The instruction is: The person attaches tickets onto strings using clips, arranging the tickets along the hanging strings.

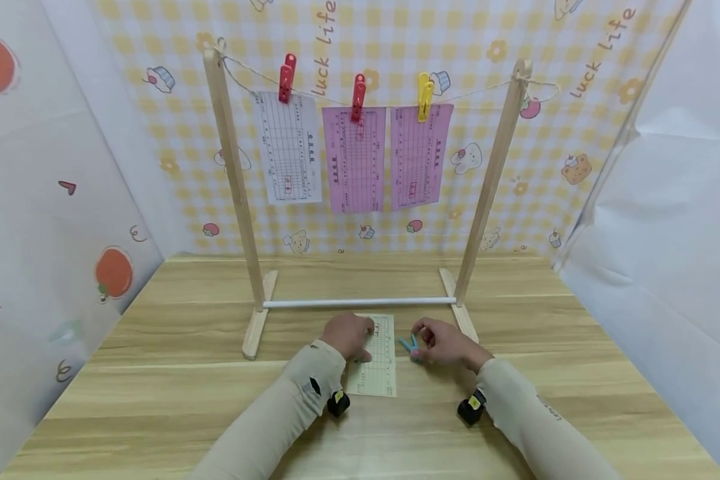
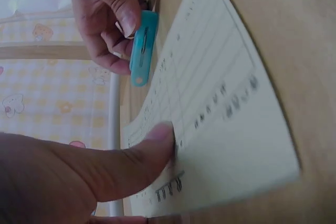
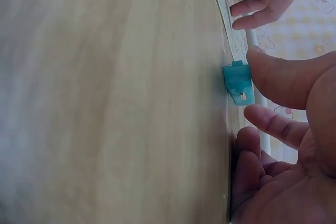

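Observation:
A pale yellow printed slip (image 1: 379, 377) lies on the wooden table. My left hand (image 1: 349, 335) is over its left part, with the thumb (image 2: 157, 140) touching the printed face. In the right wrist view, the other left fingers (image 3: 257, 6) are spread and fairly straight. To the right of the slip, my right hand (image 1: 445, 342) pinches a light blue clothespin (image 2: 144, 51) between thumb and forefinger, low over the table. The right hand's remaining fingers (image 3: 248, 166) are curled close to the tabletop.
Behind the hands stands a wooden rack with a left post (image 1: 234, 180), a right post (image 1: 495, 180) and a white bottom rod (image 1: 360, 302). From its string hang a white sheet (image 1: 289, 147) and two pink sheets (image 1: 355, 167), held by red and yellow clothespins (image 1: 425, 98).

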`<state>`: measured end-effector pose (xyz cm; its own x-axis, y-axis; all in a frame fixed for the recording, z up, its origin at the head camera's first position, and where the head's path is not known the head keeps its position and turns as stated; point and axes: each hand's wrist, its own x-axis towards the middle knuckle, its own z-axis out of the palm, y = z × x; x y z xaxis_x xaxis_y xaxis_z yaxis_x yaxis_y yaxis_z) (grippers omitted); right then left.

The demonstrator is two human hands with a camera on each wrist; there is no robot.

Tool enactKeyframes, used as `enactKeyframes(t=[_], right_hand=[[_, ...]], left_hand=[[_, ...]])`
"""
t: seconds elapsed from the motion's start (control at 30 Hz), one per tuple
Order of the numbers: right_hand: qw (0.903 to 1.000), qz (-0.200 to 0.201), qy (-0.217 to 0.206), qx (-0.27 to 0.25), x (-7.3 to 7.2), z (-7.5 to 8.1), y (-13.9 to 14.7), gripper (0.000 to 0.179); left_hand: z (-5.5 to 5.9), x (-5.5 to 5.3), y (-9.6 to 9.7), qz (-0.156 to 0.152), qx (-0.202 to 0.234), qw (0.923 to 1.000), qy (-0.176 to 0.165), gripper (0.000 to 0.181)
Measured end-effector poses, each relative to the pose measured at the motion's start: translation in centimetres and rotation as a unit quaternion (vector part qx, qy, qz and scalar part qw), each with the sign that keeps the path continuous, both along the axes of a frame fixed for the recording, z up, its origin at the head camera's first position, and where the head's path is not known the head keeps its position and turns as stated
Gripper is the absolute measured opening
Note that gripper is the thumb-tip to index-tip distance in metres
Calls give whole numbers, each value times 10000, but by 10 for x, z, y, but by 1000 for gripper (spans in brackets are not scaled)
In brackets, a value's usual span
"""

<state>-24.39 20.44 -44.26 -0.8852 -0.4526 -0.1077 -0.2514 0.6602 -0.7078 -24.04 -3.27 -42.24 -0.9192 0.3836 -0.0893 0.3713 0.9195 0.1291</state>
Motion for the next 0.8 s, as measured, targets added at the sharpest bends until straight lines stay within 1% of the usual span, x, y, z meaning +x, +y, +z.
enactKeyframes(t=[0.13,0.2,0.27,0.37,0.5,0.7,0.8], right_hand=[[10000,75,-7,11,-1,0,2,29],[10000,80,-19,8,-1,0,2,27],[10000,60,-67,-8,-1,0,2,27],[9999,42,-155,-60,-1,-1,2,30],[9999,25,-151,-58,-1,-1,2,33],[9998,-12,-199,35,-2,1,1,32],[9997,22,-221,79,-3,2,1,33]], left_hand=[[2,-2,-5,-128,108,9998,-70,47],[3,-1,-7,-157,197,9996,-132,47],[3,-1,-9,-164,264,9994,-146,50],[2,1,-10,-167,334,9993,-78,58],[2,1,-10,-193,373,9991,-43,62],[9,1,-13,-247,341,9981,-451,62],[11,2,-14,-233,386,9973,-583,60]])
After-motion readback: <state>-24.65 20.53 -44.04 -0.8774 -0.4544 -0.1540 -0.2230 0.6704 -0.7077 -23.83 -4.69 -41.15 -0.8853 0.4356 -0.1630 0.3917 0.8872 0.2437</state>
